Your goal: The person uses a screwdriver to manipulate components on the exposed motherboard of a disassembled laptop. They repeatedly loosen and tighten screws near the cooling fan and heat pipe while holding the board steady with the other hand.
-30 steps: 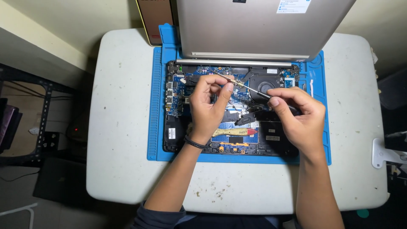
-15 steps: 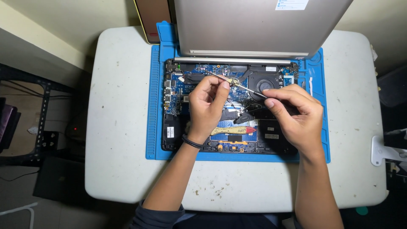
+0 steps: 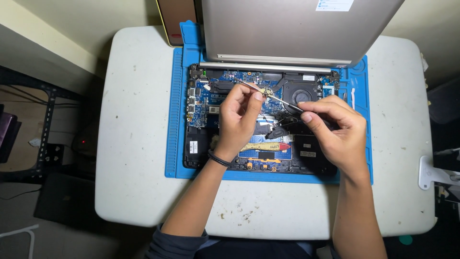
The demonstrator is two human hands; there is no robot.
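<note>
Your left hand (image 3: 239, 117) pinches small gold part (image 3: 264, 91) at fingertips, frame centre, above opened laptop (image 3: 261, 122) board. Your right hand (image 3: 335, 132) grips thin metal tweezers (image 3: 282, 100), tip touching that part just right of left thumb. All over blue mat (image 3: 175, 120).

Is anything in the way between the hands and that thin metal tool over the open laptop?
Nothing visible is. The right hand already pinches one end of the thin metal tool, and the left hand touches it near the small part at the other end, above the open laptop.
</note>
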